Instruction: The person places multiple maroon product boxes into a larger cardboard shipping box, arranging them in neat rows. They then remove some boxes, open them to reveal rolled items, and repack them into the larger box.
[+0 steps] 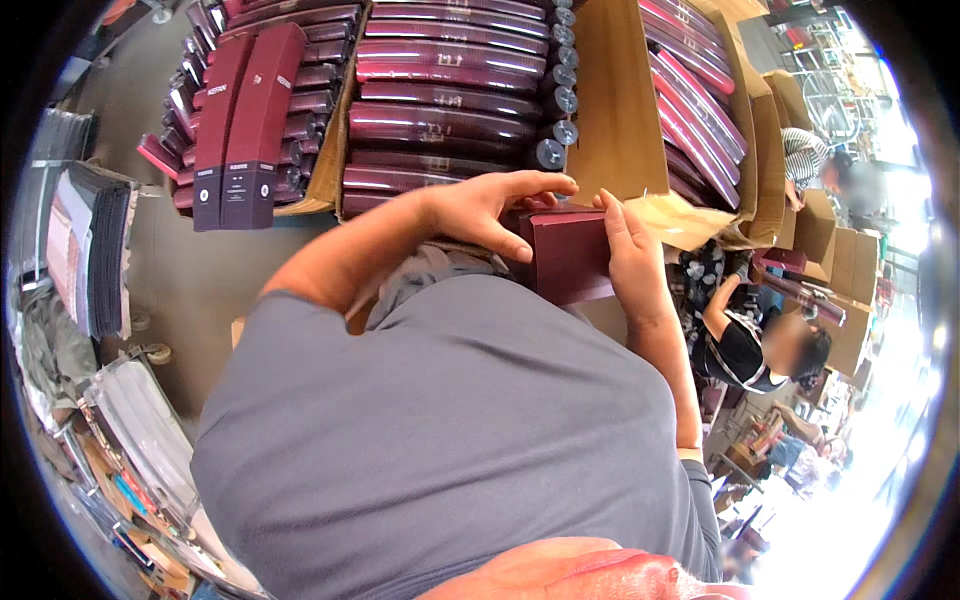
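Note:
In front of my chest is a maroon cardboard box [572, 262], its end facing up. My right hand [632, 245] grips its right side, the thumb along the upper edge. On the box's left is my left hand [485, 215], thumb and fingers spread apart; the thumb tip lies close to the box's dark left side, and whether it touches I cannot tell. Just beyond my hands lies a stack of shiny, plastic-wrapped maroon tubes [450, 100], with dark round ends [565, 100] along its right side.
Two long maroon boxes [262, 110] rest on a pile of similar packs at the far left. An open brown carton [620, 110] stands far right, more wrapped maroon packs [695, 115] beside it. A person [740, 340] handles maroon boxes at right. Dark stacked sheets [105, 250] stand left.

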`<state>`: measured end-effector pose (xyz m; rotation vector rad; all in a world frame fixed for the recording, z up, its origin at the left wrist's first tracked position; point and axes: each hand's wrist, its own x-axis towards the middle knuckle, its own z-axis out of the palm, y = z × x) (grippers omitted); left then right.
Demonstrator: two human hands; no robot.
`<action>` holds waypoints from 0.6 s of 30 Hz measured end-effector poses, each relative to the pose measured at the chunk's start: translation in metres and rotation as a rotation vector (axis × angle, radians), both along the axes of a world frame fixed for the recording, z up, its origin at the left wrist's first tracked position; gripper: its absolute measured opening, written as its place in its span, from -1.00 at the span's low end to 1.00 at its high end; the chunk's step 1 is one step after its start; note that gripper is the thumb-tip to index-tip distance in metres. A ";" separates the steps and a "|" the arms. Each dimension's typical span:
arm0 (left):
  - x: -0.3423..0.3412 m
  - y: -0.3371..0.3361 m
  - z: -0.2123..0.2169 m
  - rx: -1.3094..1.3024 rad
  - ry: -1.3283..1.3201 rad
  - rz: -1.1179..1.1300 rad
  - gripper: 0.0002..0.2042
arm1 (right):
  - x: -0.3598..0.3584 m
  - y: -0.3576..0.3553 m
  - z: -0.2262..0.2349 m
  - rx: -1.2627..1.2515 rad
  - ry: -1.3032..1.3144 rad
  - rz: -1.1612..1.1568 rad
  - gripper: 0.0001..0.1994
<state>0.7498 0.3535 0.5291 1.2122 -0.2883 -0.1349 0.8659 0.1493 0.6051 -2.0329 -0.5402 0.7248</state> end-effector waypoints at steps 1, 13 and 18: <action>0.014 0.009 -0.012 0.309 -0.188 0.036 0.11 | 0.000 -0.001 0.000 0.039 0.033 -0.006 -0.59; 0.060 -0.035 -0.013 0.365 -0.262 0.050 -0.17 | 0.001 0.000 -0.008 -0.435 -0.697 -0.042 -0.67; 0.043 -0.055 0.016 0.493 -0.020 0.288 -0.63 | 0.005 0.011 -0.015 -0.485 -0.755 -0.090 -0.70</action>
